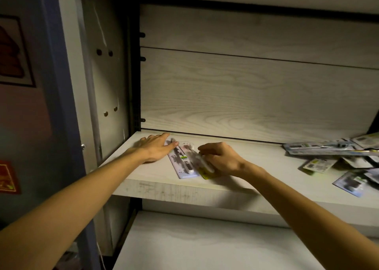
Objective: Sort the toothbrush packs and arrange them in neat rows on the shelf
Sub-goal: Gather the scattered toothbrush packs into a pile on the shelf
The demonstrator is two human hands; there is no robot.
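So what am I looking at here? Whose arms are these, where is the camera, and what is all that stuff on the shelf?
There is no machine here: these are a person's two bare arms, filmed by one wide-angle camera worn on their head, looking forward and down. They are reaching onto a pale wood-grain shelf. The left hand lies flat, fingers straight, pressing on the far end of a long pale blue toothbrush pack. The right hand has its fingers curled round a yellow-green toothbrush pack that lies right beside the blue one, as if lining the two up. Off to the right sits a loose jumbled pile of toothbrush packs, not yet sorted. A lower shelf shows underneath.
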